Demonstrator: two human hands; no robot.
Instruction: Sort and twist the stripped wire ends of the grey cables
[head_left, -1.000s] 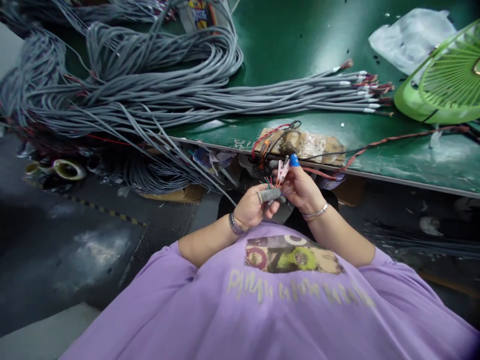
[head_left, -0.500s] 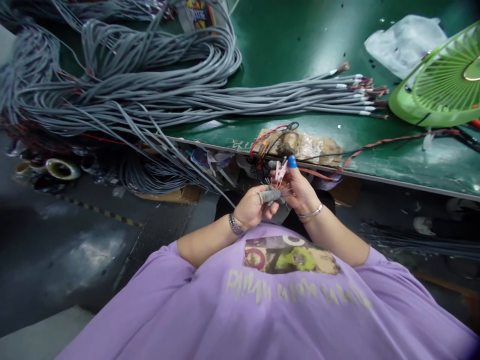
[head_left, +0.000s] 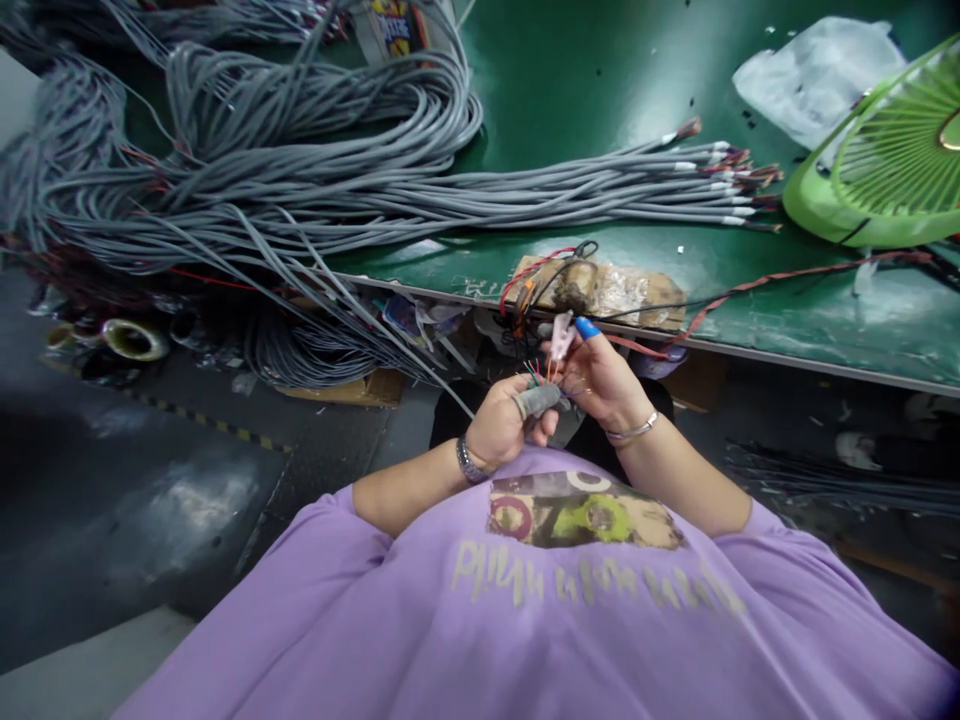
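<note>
My left hand (head_left: 504,422) is closed on the end of a grey cable, a grey cot covering one finger (head_left: 537,400). Thin coloured wires (head_left: 537,372) fan out of that cable end between my two hands. My right hand (head_left: 600,378) pinches a small pink clip (head_left: 559,337), with a blue cot on its fingertip (head_left: 586,327). Both hands sit close together just below the front edge of the green table (head_left: 750,345). A metal bracelet rings each wrist.
A large heap of grey cables (head_left: 247,170) covers the table's left; a bundle with stripped ends (head_left: 720,180) lies across the middle. A green fan (head_left: 892,160) and a plastic bag (head_left: 817,75) sit at right. A taped block with red and black leads (head_left: 600,285) rests at the edge.
My hands stay in nearly the same spot; the right hand with the pink clip has tilted slightly toward the coloured wires. The view has shifted a little.
</note>
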